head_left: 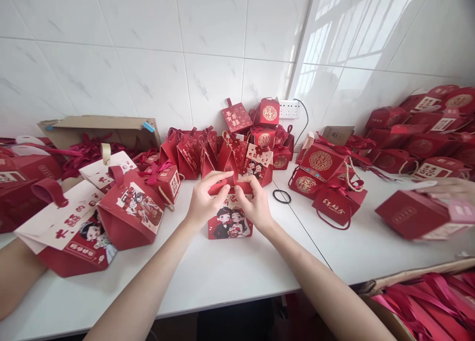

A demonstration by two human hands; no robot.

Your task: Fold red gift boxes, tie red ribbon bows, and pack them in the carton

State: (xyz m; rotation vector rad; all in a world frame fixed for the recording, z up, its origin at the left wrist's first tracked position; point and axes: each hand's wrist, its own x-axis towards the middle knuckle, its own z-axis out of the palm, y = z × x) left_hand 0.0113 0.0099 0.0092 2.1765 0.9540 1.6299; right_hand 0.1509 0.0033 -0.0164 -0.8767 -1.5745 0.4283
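Note:
A red paper gift box with a cartoon bride and groom on its front stands upright on the white table, right before me. My left hand pinches the left part of its top edge between thumb and fingers. On the other side my right hand grips the top edge in the same way, the two thumbs close together. My fingers hide part of the box's top and its lettering. Just behind stands a cream-topped box with a cartoon couple.
Finished-looking red boxes stand at left beside another person's arm. At right, another person's hand holds a blurred red box. A black ring lies near several boxes. A carton with ribbons sits front right.

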